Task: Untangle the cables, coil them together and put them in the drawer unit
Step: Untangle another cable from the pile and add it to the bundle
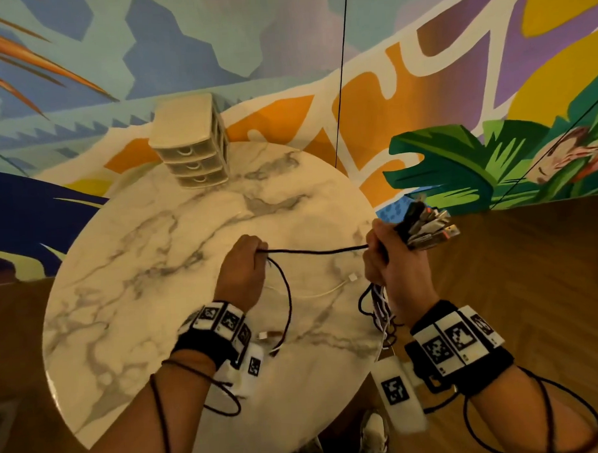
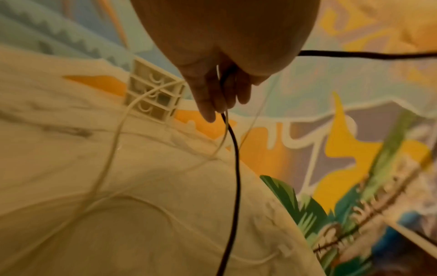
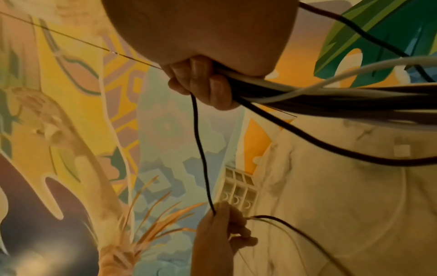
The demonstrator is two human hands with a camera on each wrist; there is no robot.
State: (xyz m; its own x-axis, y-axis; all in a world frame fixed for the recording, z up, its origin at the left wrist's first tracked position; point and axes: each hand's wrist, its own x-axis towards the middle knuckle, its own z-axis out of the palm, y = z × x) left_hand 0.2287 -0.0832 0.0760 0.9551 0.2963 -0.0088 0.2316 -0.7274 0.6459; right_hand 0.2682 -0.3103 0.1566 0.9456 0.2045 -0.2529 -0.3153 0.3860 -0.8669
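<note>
My right hand [image 1: 383, 257] grips a bundle of cables [image 3: 331, 97] over the table's right edge; their USB plugs [image 1: 428, 227] fan out above the fist and the black and white strands hang below it [image 1: 380, 308]. A black cable [image 1: 317, 251] runs taut from that fist to my left hand [image 1: 247, 262], which holds it with curled fingers [image 2: 220, 97]. Below the left hand it drops in a loop [image 1: 287, 302] to the table. A white cable [image 1: 314, 292] lies on the marble. The beige three-drawer unit [image 1: 191, 145] stands at the far edge, drawers closed.
The round marble table [image 1: 138, 267] sits against a painted mural wall [image 1: 456, 99], with wooden floor [image 1: 532, 267] to the right. A thin dark cord [image 1: 340, 77] hangs down in front of the wall. Shoes [image 1: 373, 435] show beneath the table's near edge.
</note>
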